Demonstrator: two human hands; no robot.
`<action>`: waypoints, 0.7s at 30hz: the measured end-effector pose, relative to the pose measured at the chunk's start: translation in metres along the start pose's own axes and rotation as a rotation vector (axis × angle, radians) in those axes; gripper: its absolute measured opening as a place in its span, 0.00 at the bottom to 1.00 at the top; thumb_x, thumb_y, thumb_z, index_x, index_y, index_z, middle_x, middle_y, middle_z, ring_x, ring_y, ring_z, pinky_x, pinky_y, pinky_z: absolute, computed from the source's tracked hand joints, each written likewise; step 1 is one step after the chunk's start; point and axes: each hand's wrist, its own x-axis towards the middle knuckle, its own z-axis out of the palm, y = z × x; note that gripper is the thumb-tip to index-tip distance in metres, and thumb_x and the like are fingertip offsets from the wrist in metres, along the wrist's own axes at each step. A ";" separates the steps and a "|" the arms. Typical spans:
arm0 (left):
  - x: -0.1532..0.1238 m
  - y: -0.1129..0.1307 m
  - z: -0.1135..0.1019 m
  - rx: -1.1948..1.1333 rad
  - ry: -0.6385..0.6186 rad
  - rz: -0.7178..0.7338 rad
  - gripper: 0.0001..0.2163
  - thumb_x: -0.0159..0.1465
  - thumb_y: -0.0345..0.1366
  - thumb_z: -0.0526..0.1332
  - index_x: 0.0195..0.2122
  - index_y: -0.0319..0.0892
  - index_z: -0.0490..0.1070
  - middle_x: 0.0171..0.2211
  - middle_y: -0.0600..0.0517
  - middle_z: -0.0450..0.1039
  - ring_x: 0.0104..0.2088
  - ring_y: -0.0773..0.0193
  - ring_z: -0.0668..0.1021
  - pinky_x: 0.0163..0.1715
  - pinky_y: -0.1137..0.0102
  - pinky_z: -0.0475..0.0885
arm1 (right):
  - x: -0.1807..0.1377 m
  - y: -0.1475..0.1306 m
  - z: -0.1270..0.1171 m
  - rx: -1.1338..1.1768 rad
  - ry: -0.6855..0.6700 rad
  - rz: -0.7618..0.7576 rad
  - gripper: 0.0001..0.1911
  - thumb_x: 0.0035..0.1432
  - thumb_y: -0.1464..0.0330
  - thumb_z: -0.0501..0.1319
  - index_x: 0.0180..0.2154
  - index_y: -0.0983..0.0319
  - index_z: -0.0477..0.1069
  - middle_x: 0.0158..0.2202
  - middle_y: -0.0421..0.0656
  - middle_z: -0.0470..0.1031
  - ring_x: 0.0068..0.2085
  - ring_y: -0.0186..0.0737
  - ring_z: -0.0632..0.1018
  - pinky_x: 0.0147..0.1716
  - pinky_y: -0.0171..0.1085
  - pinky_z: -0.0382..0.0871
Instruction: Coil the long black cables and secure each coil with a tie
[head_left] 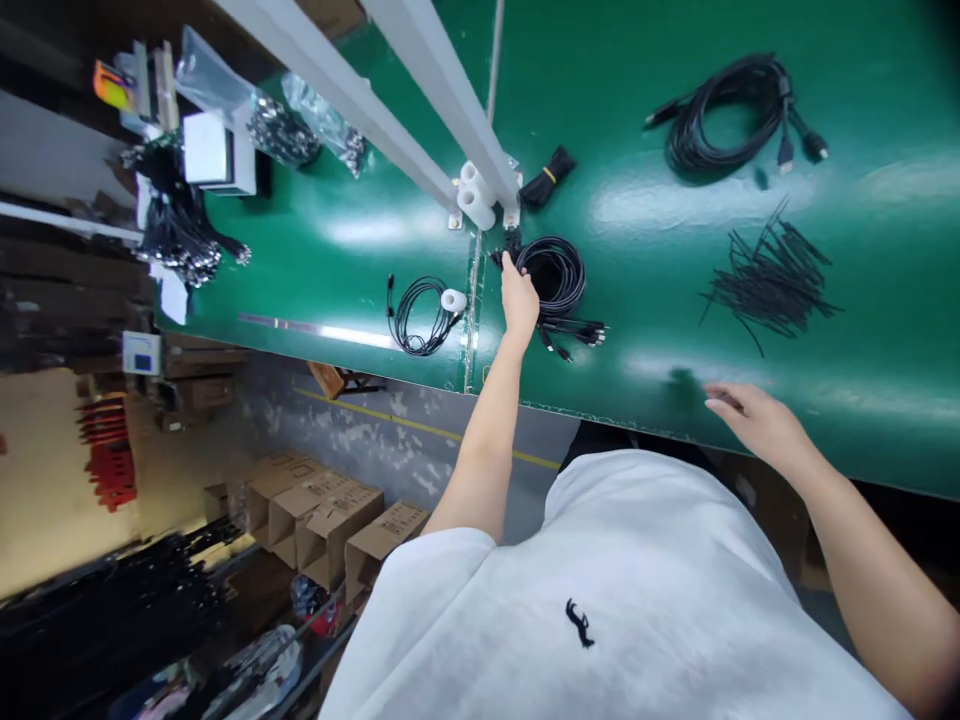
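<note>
Two hands out: right hand (754, 420) spread, hovering over the bench (337, 240) edge, probably balancing the lean; left hand (519, 300) stretched ahead, fingers (511, 265) curled on cable coil (561, 275) at its 9 o'clock rim, grip unclear. Loose ties (772, 280) at coil's 3 o'clock, within reach.

Glossy green workbench (660, 300), grey concrete floor (390, 435), stacked cardboard boxes (330, 520)

The left hand (519, 300) covers the left rim of the coil (561, 272), and whether its fingers grip it cannot be told. The desk (645, 230) is cut off by the top and right edges. The contents of the bags (300, 125) are too small to tell. The clutter (150, 600) at lower left is blurred.
</note>
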 end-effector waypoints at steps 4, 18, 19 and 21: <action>-0.006 -0.005 -0.001 0.064 -0.010 0.010 0.27 0.70 0.31 0.51 0.70 0.37 0.47 0.70 0.38 0.53 0.71 0.56 0.55 0.69 0.58 0.53 | -0.038 0.019 0.036 -0.219 -0.153 -0.026 0.18 0.62 0.62 0.52 0.48 0.60 0.74 0.48 0.54 0.76 0.46 0.54 0.79 0.45 0.48 0.73; -0.023 0.000 -0.031 0.534 0.070 -0.097 0.25 0.71 0.33 0.47 0.67 0.30 0.47 0.71 0.37 0.48 0.72 0.58 0.51 0.71 0.64 0.42 | -0.117 0.066 0.111 0.043 -0.253 0.307 0.17 0.66 0.67 0.54 0.51 0.64 0.75 0.54 0.52 0.74 0.54 0.47 0.75 0.56 0.44 0.67; -0.031 0.001 -0.038 0.519 0.056 -0.097 0.26 0.71 0.33 0.45 0.68 0.32 0.42 0.72 0.38 0.43 0.73 0.56 0.46 0.71 0.60 0.39 | -0.123 0.078 0.113 0.074 -0.245 0.369 0.14 0.65 0.68 0.56 0.49 0.63 0.75 0.52 0.51 0.75 0.53 0.45 0.75 0.56 0.43 0.67; -0.053 -0.005 -0.048 0.546 0.023 -0.098 0.27 0.69 0.34 0.40 0.69 0.46 0.35 0.74 0.50 0.37 0.73 0.56 0.43 0.71 0.58 0.38 | -0.136 0.108 0.112 0.120 -0.213 0.514 0.12 0.65 0.66 0.59 0.47 0.64 0.75 0.49 0.48 0.76 0.50 0.41 0.76 0.54 0.44 0.70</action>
